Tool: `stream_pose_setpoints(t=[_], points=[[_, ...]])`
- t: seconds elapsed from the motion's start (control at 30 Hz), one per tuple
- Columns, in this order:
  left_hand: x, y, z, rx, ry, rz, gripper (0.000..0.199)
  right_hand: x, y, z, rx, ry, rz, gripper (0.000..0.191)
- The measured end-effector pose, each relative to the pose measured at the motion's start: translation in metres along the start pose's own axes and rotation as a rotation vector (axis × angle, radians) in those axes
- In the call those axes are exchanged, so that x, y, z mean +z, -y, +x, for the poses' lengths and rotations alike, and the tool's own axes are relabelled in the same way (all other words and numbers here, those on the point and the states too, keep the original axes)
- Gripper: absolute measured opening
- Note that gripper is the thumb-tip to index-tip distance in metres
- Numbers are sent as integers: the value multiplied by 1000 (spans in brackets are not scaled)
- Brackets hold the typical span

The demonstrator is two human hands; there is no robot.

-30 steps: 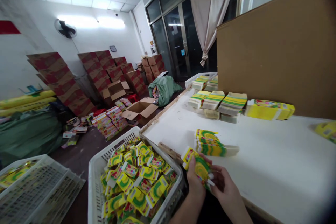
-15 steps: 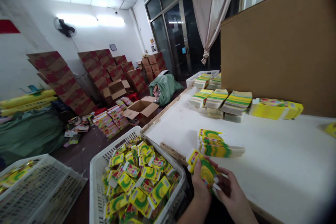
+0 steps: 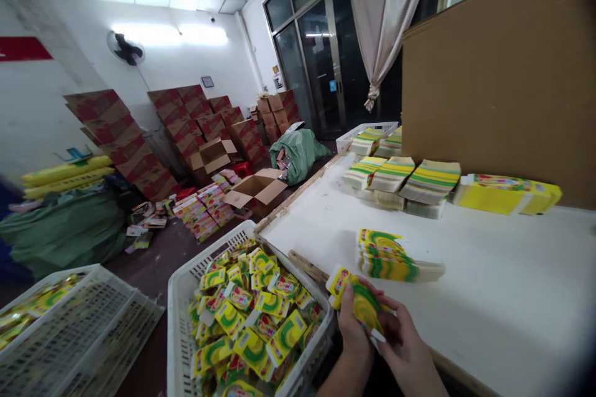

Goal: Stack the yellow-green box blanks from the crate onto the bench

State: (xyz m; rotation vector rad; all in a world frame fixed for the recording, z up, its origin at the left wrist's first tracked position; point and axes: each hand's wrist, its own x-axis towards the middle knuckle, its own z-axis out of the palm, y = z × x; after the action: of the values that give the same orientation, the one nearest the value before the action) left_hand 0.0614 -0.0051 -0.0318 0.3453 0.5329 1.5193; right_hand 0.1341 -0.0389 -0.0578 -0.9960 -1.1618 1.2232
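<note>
A small yellow and green printed box (image 3: 362,301) is held over the near edge of the white table (image 3: 493,279). My left hand (image 3: 354,329) grips its left side, thumb on the printed face. My right hand (image 3: 404,338) has its fingers closed at the box's right end, by a white flap. Just beyond the hands a fanned pile of flat yellow and green cartons (image 3: 384,255) lies on the table. To the left a white plastic basket (image 3: 179,329) holds several small yellow boxes (image 3: 251,350).
Stacks of flat cartons (image 3: 431,180) and a yellow row of cartons (image 3: 507,193) stand before a tall cardboard panel (image 3: 498,80). Another crate (image 3: 93,329) is at lower left. Open cardboard boxes (image 3: 258,191) and a green sack (image 3: 305,155) are on the floor.
The view has shifted slightly, so the surroundings appear farther right. Both hands still hold the box, which is turned slightly, with its white end flap now more visible at the left.
</note>
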Motion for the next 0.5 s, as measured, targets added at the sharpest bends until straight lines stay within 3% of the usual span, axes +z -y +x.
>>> stream_pose_setpoints(t=[0.17,0.33,0.5], points=[[2,-8,-2,-1,-29,-62,24,7,3,1,-62,64,-25,44],[-1,-11,-2,58,-38,-85,24,9,10,2,-17,139,-59,45],[-8,-12,2,50,-274,-147,21,12,18,1,9,157,-219,45]])
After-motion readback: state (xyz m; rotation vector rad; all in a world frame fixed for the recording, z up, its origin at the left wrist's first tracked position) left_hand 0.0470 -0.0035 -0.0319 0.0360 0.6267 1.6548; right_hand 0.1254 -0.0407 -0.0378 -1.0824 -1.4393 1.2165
